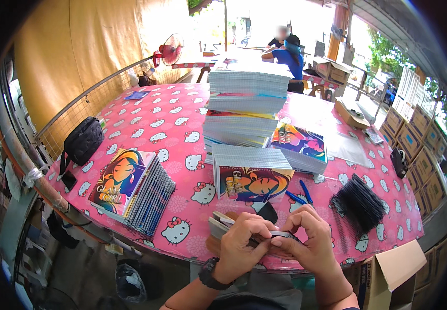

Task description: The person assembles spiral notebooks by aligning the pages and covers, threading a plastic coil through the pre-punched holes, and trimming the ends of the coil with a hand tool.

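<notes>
My left hand (244,240), with a black watch on its wrist, and my right hand (308,235) meet at the table's near edge. Between their fingertips they pinch a thin notebook (279,234), seen edge-on. A dark ridged edge, perhaps its coil binding, shows by my right fingers; the rest is hidden. Under and beside my left hand lie pale and brown flat pieces (216,227), partly covered. Blue-handled pliers (306,192) rest just beyond my right hand. Further right is a heap of black spiral binding coils (360,204). A stack of illustrated notebooks (254,178) stands straight ahead.
Coil-bound notebooks (130,186) are piled at the left, near a black bag (83,138). Tall paper stacks (246,85) rise mid-table on the pink patterned cloth (187,199). An opened carton (388,274) sits at lower right. Two people are at a far table; one wears blue (291,61).
</notes>
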Tool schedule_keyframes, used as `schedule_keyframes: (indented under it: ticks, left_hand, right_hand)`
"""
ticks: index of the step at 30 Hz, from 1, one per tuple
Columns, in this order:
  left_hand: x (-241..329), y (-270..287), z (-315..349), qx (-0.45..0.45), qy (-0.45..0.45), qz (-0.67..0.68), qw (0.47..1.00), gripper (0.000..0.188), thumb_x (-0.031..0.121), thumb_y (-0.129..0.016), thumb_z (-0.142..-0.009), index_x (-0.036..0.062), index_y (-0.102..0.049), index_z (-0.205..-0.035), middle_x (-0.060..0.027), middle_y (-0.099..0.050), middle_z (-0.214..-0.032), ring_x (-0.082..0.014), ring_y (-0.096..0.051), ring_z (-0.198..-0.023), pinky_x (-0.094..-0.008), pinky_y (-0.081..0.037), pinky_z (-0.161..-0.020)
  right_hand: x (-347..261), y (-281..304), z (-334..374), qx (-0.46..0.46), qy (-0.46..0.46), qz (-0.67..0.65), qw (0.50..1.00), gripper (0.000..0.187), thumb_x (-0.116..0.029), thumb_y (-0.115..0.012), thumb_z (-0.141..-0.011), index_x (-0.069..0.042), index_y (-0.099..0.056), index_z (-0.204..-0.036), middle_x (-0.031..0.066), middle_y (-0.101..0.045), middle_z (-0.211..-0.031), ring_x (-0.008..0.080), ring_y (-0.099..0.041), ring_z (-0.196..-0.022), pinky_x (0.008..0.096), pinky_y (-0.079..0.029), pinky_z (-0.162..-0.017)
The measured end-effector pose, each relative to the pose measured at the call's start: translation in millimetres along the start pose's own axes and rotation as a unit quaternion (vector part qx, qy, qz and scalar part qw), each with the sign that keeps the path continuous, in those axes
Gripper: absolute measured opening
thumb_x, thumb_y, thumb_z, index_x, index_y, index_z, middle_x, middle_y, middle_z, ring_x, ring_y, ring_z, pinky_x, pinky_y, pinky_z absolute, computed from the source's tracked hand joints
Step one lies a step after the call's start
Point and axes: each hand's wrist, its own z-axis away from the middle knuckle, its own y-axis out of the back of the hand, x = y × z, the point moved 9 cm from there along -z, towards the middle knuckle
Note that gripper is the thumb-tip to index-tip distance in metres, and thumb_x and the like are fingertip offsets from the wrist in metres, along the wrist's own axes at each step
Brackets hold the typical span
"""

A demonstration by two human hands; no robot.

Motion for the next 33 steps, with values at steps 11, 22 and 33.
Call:
schedule_keyframes:
  ticks: [11, 22, 33]
  left_hand:
    - [-15, 1, -2, 0.007, 0.082, -0.007, 0.997, 0.031, -0.003, -0.073, -0.077, 0.0052, -0.055, -0.100, -0.0103, -0.067, -0.095, -0.0172, -0.066, -0.089, -0.0274, -0.053, -0.076]
    - [39, 138, -6, 0.296, -0.030, -0.143, 0.944, 0.027, 0.023, -0.060, -0.094, 0.0017, -0.056, -0.110, -0.0027, -0.060, -0.088, -0.0103, -0.057, -0.075, -0.0247, -0.046, -0.067]
    - [186, 464, -49, 0.513, -0.009, -0.410, 0.754, 0.056, 0.045, -0.038, -0.101, -0.0045, -0.064, -0.107, -0.0148, -0.068, -0.091, -0.0274, -0.064, -0.081, -0.0402, -0.050, -0.072]
  right_hand:
    - [-24, -5, 5, 0.036, 0.118, 0.119, 0.985, 0.022, -0.009, -0.075, -0.074, -0.003, -0.065, -0.091, 0.0087, -0.062, -0.084, 0.0263, -0.056, -0.072, 0.0362, -0.045, -0.063]
    - [-2, 69, 22, 0.245, 0.111, 0.192, 0.944, 0.065, -0.043, -0.067, -0.085, 0.000, -0.046, -0.128, 0.0193, -0.047, -0.133, 0.0303, -0.052, -0.112, 0.0405, -0.039, -0.098]
    - [78, 24, 26, 0.106, -0.036, -0.033, 0.993, 0.017, -0.012, -0.068, -0.081, 0.000, -0.065, -0.092, 0.0130, -0.067, -0.094, 0.0236, -0.062, -0.089, 0.0334, -0.046, -0.082]
